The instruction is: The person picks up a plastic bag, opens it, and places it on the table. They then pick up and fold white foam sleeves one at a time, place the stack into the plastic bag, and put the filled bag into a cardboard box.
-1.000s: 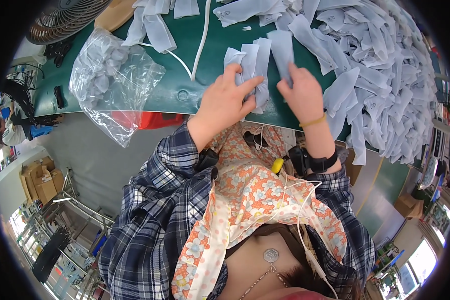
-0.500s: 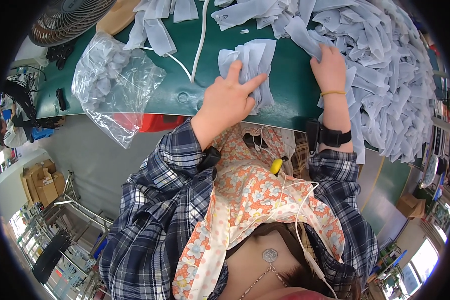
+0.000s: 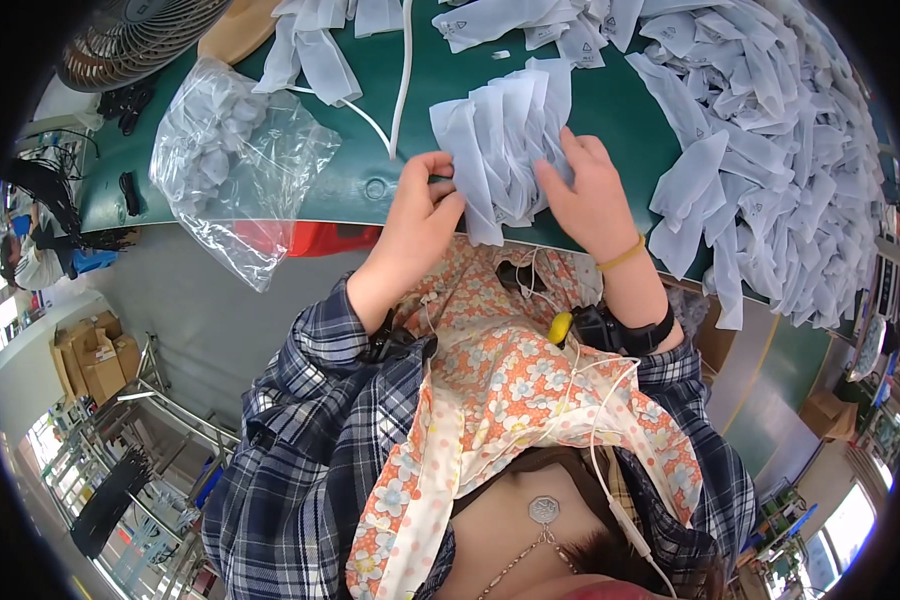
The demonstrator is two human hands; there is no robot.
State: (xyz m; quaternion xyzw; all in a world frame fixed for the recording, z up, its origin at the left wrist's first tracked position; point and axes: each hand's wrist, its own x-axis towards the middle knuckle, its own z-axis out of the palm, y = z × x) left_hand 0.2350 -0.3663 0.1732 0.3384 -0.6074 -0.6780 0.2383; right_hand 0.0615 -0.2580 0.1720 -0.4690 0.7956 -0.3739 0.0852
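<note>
A fanned stack of frosted plastic bags (image 3: 505,140) lies near the front edge of the green table, its pieces overlapping side by side. My left hand (image 3: 417,210) is at the stack's left edge, fingers curled against it. At the right edge my right hand (image 3: 592,200) grips the stack, thumb in front and fingers behind. A large heap of similar frosted bags (image 3: 770,170) spreads over the table's right side. More loose bags (image 3: 515,22) lie at the far edge.
On the left a clear plastic bag (image 3: 255,190) with crumpled pieces inside hangs over the table's edge. A white cable (image 3: 402,85) crosses the green table (image 3: 360,200). A fan (image 3: 135,40) stands at the far left; below the edge is something red (image 3: 325,240).
My right hand has left the heap and come to the stack's right edge. My left hand has moved from on top to its left edge. The stack is now wider.
</note>
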